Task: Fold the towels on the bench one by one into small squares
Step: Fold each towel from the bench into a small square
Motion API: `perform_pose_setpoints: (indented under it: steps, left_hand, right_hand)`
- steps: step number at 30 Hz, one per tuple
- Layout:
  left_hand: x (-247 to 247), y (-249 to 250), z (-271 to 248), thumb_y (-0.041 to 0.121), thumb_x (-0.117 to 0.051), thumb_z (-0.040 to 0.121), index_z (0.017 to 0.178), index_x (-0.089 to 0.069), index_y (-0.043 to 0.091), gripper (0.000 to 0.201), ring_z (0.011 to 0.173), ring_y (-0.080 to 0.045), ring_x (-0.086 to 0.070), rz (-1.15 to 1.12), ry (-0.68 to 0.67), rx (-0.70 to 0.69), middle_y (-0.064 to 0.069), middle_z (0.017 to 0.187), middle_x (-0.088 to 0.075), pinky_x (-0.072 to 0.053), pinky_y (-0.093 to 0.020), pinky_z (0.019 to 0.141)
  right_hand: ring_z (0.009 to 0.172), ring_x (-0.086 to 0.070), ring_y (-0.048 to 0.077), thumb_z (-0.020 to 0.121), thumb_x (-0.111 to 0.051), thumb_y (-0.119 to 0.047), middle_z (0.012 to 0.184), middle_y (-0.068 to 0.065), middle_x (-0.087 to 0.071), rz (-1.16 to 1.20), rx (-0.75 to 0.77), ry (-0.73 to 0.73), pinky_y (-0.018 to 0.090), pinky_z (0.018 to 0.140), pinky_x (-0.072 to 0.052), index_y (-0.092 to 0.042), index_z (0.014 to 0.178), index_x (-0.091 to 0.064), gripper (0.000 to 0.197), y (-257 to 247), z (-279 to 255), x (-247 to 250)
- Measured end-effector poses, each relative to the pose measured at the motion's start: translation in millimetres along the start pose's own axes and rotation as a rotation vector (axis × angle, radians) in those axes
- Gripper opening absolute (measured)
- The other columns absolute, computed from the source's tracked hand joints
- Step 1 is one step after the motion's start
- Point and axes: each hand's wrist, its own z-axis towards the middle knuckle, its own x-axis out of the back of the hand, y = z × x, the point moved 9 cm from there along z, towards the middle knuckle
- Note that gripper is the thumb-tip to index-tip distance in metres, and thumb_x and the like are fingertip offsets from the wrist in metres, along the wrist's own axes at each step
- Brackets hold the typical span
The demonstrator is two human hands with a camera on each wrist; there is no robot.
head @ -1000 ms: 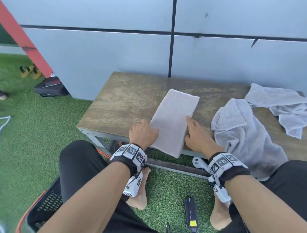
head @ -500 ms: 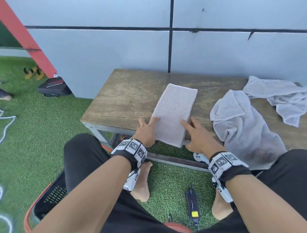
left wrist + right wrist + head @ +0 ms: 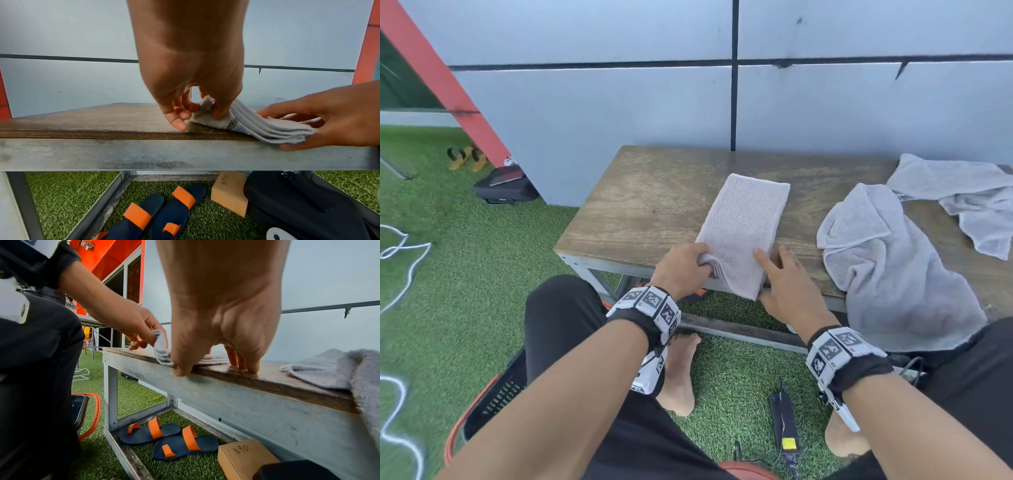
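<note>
- Left hand grip: thumb and fingers pinched on the near left corner of the folded towel, lifting that corner slightly off the surface.
- Left wrist view shows the stacked layers of the folded towel fanned at the near end, my left hand clamped over them.
- My right hand grip: thumb under the folded towel's near right corner at the surface edge, index finger laid on top of it; the other fingers extended, tips on the wood just right of the folded towel.
- Right wrist view: my right hand with fingertips pressed on the surface, thumb at the front edge.
- Folded towel lies as a long narrow strip, its near end overhanging the front edge.
- Right of the folded towel: a crumpled towel draped over the front edge; further right, another loose towel.
- Below the folded towel, on the grass: sandals, a cardboard box, a black bag.
</note>
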Motion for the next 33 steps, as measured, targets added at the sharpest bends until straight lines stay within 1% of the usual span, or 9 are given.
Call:
perform_pose_setpoints:
  steps: [4,7,10,12,13,15,18,24,33]
  left_hand:
    - [18,5,9,0.034,-0.057,0.088,0.081,-0.066,0.018,0.020,0.094,-0.017,-0.046,-0.106,0.131,-0.056,-0.003,0.095,-0.051,-0.048,-0.035,0.082]
    - [35,17,10,0.025,-0.061,0.094,0.085,-0.066,0.008,0.020,0.078,-0.011,-0.051,-0.311,0.194,-0.102,0.002,0.089,-0.057,-0.042,-0.025,0.070]
    - [45,24,9,0.015,-0.063,0.095,0.095,-0.069,0.004,0.013,0.058,-0.002,-0.055,-0.641,0.231,-0.091,0.012,0.070,-0.066,-0.044,-0.019,0.057]
    - [38,19,14,0.013,-0.067,0.093,0.104,-0.072,0.006,0.014,0.079,-0.011,-0.070,-0.747,0.197,-0.069,0.001,0.090,-0.077,-0.056,-0.027,0.070]
    - [32,16,17,0.016,-0.069,0.092,0.105,-0.073,0.007,0.016,0.085,-0.015,-0.071,-0.747,0.164,-0.039,-0.006,0.097,-0.077,-0.057,-0.033,0.076]
    - [18,5,23,0.025,-0.069,0.092,0.098,-0.072,0.002,0.024,0.078,-0.017,-0.065,-0.697,0.114,0.042,-0.010,0.093,-0.075,-0.052,-0.039,0.071]
    - [7,-4,33,0.036,-0.061,0.096,0.083,-0.059,-0.007,0.045,0.068,-0.016,-0.049,-0.685,0.087,0.108,-0.009,0.075,-0.055,-0.038,-0.032,0.060]
    - [9,1,69,0.043,-0.050,0.101,0.071,-0.035,0.020,0.041,0.057,-0.014,-0.039,-0.537,0.167,0.145,0.001,0.064,-0.041,-0.030,-0.021,0.051]
    - [-9,0,129,0.050,-0.040,0.102,0.082,-0.047,0.016,0.040,0.073,-0.022,-0.056,-0.234,0.233,0.213,-0.001,0.079,-0.059,-0.045,-0.037,0.066]
  right_hand:
    - [0.136,-0.042,0.037,0.100,-0.053,-0.039,0.147,0.019,-0.037,0.179,0.013,0.002,0.043,0.105,-0.044,-0.037,0.145,-0.046,0.046,1,4,17]
    - [0.148,-0.023,0.034,0.099,-0.049,-0.047,0.148,0.023,-0.039,0.250,0.074,0.020,0.045,0.119,-0.023,-0.025,0.121,-0.071,0.038,0,9,35]
    - [0.149,-0.021,0.017,0.100,-0.048,-0.048,0.150,0.000,-0.044,0.402,0.188,0.111,0.035,0.119,-0.017,-0.026,0.115,-0.074,0.037,-5,10,56]
    - [0.106,-0.057,0.005,0.101,-0.047,-0.047,0.108,-0.012,-0.065,0.613,0.136,0.107,0.029,0.095,-0.040,-0.025,0.102,-0.074,0.035,-3,10,64]
    - [0.074,-0.055,0.004,0.101,-0.047,-0.047,0.078,-0.013,-0.059,0.680,0.089,0.108,0.028,0.076,-0.041,-0.020,0.084,-0.068,0.039,-1,9,66]
    - [0.052,-0.036,0.008,0.101,-0.046,-0.047,0.058,-0.007,-0.038,0.723,0.024,0.098,0.030,0.059,-0.030,-0.006,0.071,-0.050,0.051,5,15,64]
    - [0.050,-0.033,0.008,0.102,-0.045,-0.046,0.057,-0.007,-0.035,0.729,0.006,0.087,0.030,0.056,-0.027,0.004,0.088,-0.058,0.053,11,28,59]
    - [0.052,-0.038,0.010,0.104,-0.043,-0.041,0.058,-0.006,-0.041,0.670,-0.043,0.116,0.029,0.055,-0.028,-0.021,0.068,-0.045,0.041,14,62,65]
    - [0.065,-0.051,0.020,0.105,-0.037,-0.044,0.070,0.002,-0.052,0.538,-0.236,0.170,0.031,0.052,-0.028,-0.017,0.069,-0.044,0.045,48,119,38]
